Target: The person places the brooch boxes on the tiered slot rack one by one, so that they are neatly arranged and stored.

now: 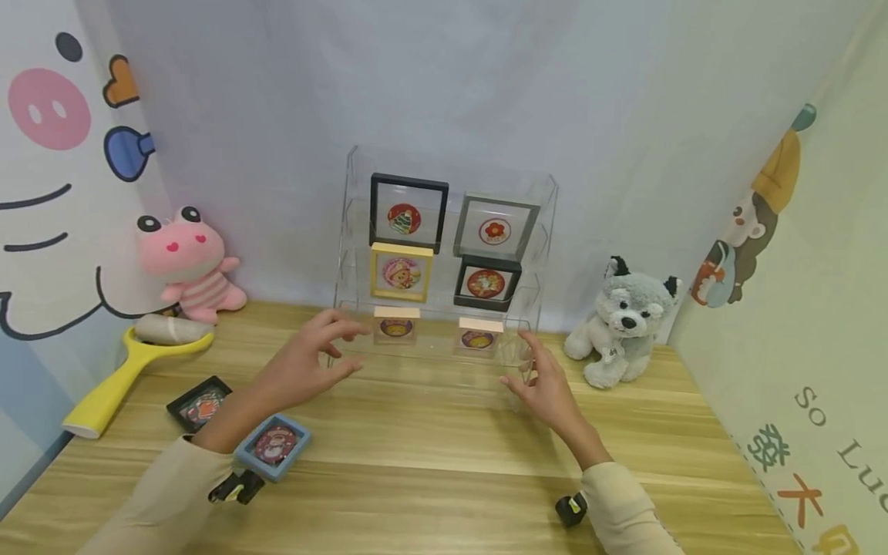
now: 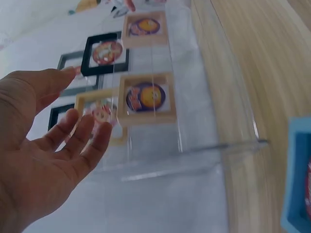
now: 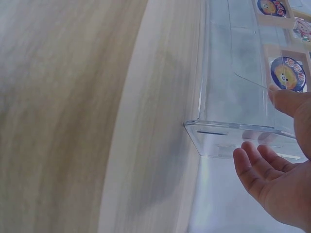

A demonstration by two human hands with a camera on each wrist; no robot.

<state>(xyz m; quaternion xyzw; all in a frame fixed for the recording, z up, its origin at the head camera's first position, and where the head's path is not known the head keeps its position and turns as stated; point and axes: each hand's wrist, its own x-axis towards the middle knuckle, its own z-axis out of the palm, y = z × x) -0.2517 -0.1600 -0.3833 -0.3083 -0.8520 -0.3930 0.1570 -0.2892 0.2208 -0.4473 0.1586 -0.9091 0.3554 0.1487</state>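
Note:
A clear acrylic tiered stand (image 1: pixel 430 356) carries small framed badges in three rows. On its lowest tier are two light wood frames, one left (image 1: pixel 397 325) and one right (image 1: pixel 479 338). Above them sit a yellow frame (image 1: pixel 401 274) and a black frame (image 1: pixel 488 284); a larger black frame (image 1: pixel 408 210) and a grey frame (image 1: pixel 496 227) occupy the top. My left hand (image 1: pixel 305 362), fingers spread and holding nothing, is at the stand's lower left side. At the lower right corner, my right hand (image 3: pixel 279 191) has its thumb before the stand and relaxed fingers beside its side panel.
On the left of the wooden table lie a black frame (image 1: pixel 201 405), a blue frame (image 1: pixel 273 447) and a yellow-handled lint roller (image 1: pixel 118 378). A pink plush frog (image 1: pixel 190 262) sits behind them. Right of the stand is a grey plush dog (image 1: pixel 620 324).

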